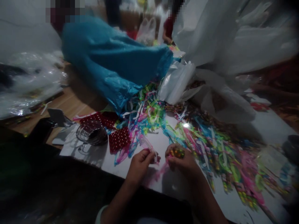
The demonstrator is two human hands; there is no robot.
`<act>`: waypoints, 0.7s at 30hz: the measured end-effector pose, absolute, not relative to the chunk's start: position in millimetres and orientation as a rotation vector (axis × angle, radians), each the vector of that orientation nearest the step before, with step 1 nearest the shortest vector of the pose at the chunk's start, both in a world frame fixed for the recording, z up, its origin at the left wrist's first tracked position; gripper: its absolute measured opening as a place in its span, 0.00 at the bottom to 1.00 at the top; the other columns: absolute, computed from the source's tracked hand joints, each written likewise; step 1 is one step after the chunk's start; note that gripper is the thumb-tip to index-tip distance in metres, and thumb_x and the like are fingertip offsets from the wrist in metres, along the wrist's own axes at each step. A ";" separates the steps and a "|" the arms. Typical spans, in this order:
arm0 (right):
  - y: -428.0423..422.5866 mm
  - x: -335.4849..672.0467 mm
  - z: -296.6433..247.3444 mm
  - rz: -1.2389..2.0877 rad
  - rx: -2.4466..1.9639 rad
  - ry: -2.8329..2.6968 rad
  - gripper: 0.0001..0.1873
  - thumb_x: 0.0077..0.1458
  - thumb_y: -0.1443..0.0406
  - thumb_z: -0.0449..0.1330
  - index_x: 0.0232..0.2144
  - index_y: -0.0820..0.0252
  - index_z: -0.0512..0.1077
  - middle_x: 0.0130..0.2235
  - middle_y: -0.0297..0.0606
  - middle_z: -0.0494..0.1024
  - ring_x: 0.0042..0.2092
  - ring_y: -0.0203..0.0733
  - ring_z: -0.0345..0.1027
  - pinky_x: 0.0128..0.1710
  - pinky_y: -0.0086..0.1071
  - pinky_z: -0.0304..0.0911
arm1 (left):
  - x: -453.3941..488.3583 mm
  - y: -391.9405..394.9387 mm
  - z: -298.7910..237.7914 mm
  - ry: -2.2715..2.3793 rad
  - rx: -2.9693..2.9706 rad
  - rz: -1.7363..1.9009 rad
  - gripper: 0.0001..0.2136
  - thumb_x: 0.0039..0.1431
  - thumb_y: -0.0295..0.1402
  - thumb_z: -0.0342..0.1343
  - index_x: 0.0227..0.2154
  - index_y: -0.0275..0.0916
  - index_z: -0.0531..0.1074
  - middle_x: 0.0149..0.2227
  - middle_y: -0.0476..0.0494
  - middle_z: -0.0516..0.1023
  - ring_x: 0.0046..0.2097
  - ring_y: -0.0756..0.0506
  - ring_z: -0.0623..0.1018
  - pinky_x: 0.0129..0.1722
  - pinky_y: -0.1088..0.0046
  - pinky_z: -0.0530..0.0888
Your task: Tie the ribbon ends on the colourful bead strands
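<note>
With twelve o'clock straight ahead and the clock centred between the hands, the left hand [141, 158] sits at nine and the right hand [178, 158] at three, a small gap apart. The left hand pinches a pale pink strip [146, 143] between thumb and fingers; the right hand curls around a shiny gold-green piece [177, 152]. A blurred pink ribbon [161, 174] trails from the right hand toward seven; whether it joins the gold-green piece, I cannot tell.

The ribbon looks the likeliest to cause trouble: it hangs close to the near edge of the worktop [173, 123], where a sleeve or forearm could catch it and drag it off. Between eleven and twelve lies a loose heap of coloured ribbons [155, 113], so a strip let go there could easily snag or get lost among its like. At three, ribboned bundles [221, 161] lie close together, and a sweep of the right forearm could push them out of line.

Between nine and ten, past a dark red patterned packet [120, 140], stands a glass [92, 132] with something dark inside; a wide leftward reach, or a slide of the bulky blue sack [112, 59] at eleven, could tip it over the packet.
</note>
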State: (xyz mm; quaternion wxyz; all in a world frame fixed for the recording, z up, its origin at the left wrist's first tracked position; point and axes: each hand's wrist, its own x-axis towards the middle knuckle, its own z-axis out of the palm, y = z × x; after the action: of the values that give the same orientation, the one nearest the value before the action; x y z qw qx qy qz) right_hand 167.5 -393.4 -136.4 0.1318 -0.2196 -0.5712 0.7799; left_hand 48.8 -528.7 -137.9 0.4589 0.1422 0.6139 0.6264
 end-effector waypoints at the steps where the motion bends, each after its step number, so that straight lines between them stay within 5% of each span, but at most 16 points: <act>1: -393.3 166.6 -137.0 2.317 -0.636 -1.700 0.14 0.42 0.61 0.69 0.30 0.62 0.71 0.24 0.31 0.69 0.21 0.31 0.61 0.18 0.24 0.60 | 47.9 -527.4 -137.7 1.589 0.431 1.535 0.13 0.52 0.41 0.58 0.25 0.35 0.75 0.28 0.43 0.80 0.34 0.46 0.77 0.37 0.74 0.70; 6: -392.6 161.7 -143.3 2.340 -0.639 -1.694 0.15 0.43 0.61 0.69 0.31 0.62 0.71 0.25 0.31 0.70 0.21 0.32 0.63 0.20 0.26 0.63 | 34.1 -522.4 -140.4 1.706 0.443 1.540 0.15 0.56 0.43 0.53 0.33 0.35 0.76 0.31 0.43 0.79 0.35 0.46 0.77 0.37 0.73 0.71; 11: -391.0 171.9 -123.3 1.608 -0.803 -1.531 0.09 0.50 0.62 0.65 0.33 0.56 0.70 0.29 0.33 0.72 0.25 0.35 0.67 0.25 0.30 0.65 | 26.2 -539.1 -134.7 2.073 0.469 1.573 0.18 0.54 0.44 0.55 0.42 0.38 0.74 0.46 0.37 0.76 0.48 0.41 0.74 0.47 0.66 0.69; 16: -411.7 174.3 -109.2 1.296 -0.366 -1.957 0.03 0.56 0.66 0.60 0.34 0.53 0.73 0.32 0.37 0.77 0.35 0.43 0.70 0.37 0.38 0.67 | 47.1 -543.0 -124.9 1.596 0.377 1.440 0.25 0.54 0.54 0.50 0.35 0.34 0.76 0.29 0.41 0.77 0.28 0.46 0.74 0.29 0.71 0.69; 19: -419.1 170.9 -119.8 1.402 -0.060 -2.145 0.08 0.59 0.66 0.56 0.38 0.53 0.74 0.34 0.38 0.78 0.39 0.44 0.70 0.41 0.40 0.66 | 56.6 -533.4 -130.5 1.244 0.117 1.528 0.20 0.49 0.49 0.59 0.30 0.34 0.76 0.25 0.45 0.74 0.27 0.50 0.71 0.29 0.75 0.67; 21: -418.6 172.2 -128.5 1.423 -0.239 -2.092 0.07 0.57 0.66 0.59 0.38 0.53 0.75 0.40 0.39 0.76 0.44 0.44 0.69 0.44 0.38 0.65 | 57.2 -530.9 -136.7 1.253 -0.014 1.611 0.17 0.45 0.45 0.64 0.30 0.34 0.76 0.24 0.49 0.72 0.26 0.53 0.69 0.29 0.78 0.65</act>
State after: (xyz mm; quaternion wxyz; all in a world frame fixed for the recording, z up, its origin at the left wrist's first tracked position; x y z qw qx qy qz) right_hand 172.2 -418.6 -128.5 0.2957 -0.0899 -0.7865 0.5347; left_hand 57.2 -530.9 -136.7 0.5228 -0.0058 0.5234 0.6728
